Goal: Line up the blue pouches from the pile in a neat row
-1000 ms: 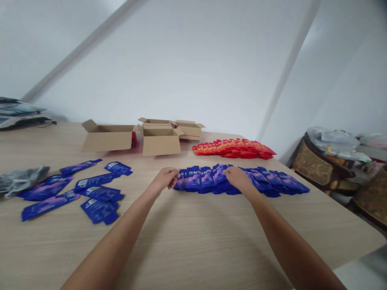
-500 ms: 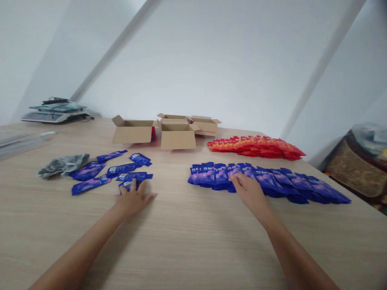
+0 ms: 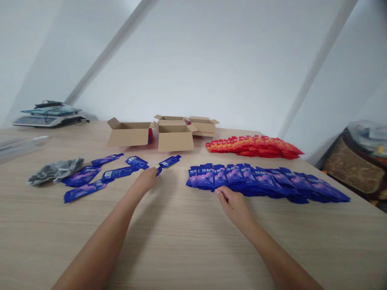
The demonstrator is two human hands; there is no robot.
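Note:
My left hand (image 3: 146,180) is closed on a blue pouch (image 3: 159,171), of which only a small end shows past the fingers. Just beyond it, another blue pouch (image 3: 169,162) lies flat on the table. My right hand (image 3: 234,204) has its fingers pinched together at the front edge of a long overlapping row of blue and purple pouches (image 3: 261,177); whether a pouch is between them I cannot make out. Left of my left hand are several loose blue pouches (image 3: 117,173), lying at different angles, beside a crumpled grey cloth (image 3: 56,171).
Open cardboard boxes (image 3: 175,139) stand at the back of the table, one with something red inside. Behind the blue row lies a heap of red pouches (image 3: 256,146). A scale-like device (image 3: 50,120) sits at far left, with clear plastic (image 3: 21,148) nearer. A brown patterned object (image 3: 353,161) is beyond the right edge.
My left hand has moved right and away from me, from lying spread over the loose pouches to gripping one. A pouch now lies farther right. My right hand has shifted left and nearer along the row.

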